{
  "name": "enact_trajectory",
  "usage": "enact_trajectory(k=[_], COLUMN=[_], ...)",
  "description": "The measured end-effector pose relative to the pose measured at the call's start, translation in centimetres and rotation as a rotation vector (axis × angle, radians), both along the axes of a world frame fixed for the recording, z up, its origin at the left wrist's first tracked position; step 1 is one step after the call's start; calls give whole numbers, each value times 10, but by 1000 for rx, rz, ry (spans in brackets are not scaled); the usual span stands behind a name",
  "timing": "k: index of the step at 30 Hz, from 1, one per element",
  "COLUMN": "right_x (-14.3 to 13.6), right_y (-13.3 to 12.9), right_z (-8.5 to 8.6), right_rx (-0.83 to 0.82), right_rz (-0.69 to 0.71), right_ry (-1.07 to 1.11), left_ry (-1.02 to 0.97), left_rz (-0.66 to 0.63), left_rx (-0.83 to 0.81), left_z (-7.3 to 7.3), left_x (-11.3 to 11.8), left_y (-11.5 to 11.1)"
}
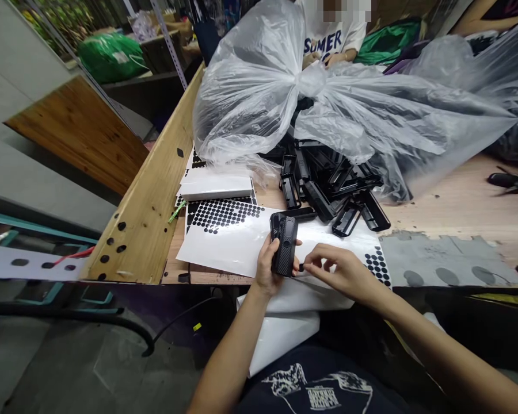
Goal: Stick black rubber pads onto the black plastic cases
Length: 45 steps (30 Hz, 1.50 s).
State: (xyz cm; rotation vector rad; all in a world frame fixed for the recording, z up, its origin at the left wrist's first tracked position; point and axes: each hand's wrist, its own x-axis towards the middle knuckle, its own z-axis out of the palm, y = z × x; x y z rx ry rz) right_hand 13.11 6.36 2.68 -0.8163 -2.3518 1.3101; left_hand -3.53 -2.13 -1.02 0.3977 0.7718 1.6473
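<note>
My left hand [267, 269] is wrapped round a black plastic casing [285, 246] with a carbon-fibre pattern and a round spot on its face. Just right of the casing, my right hand [334, 267] pinches a small black round sticker [301, 267] between thumb and fingertips. White sticker sheets lie beneath and beside my hands; rows of black dots [227, 214] show on the left one, and a few dots [376, 265] remain on the right one. Beyond my hands lies a heap of similar black casings [319, 198], some with their hollow side up.
A big translucent plastic bag [250, 75] covers the back of the table. A white box [216, 185] sits on the sheets at left, by a wooden side board [155, 190]. Dark-handled pliers-like tools [507, 181] lie far right. Another person [334, 43] works opposite.
</note>
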Motion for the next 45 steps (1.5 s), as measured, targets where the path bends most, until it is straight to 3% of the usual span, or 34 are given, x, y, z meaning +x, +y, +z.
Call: enact_trajectory(k=[3,5,8,12,26,45], right_x=[-1,-6,-15,-24,-27,-26], right_y=[13,23,33,33,35,31], right_z=[17,26,32,28,27,38], right_rx=[-210,-365,-475,-490,-388,-21], right_rz=[-248,-342,-325,-269,-214,-154], right_ry=[138,227,282,256,190,84], left_ry=[0,8,22,27,29,9], left_rz=[-27,-60,-108,-125,-139,-165], left_rx=[9,14,20,25,33,46], left_z=[-2,-3,-3,-3,-3,-6], left_x=[-1,-1,-1,0,0,0], left_y=[0,-1,-2,-3,-4,-4])
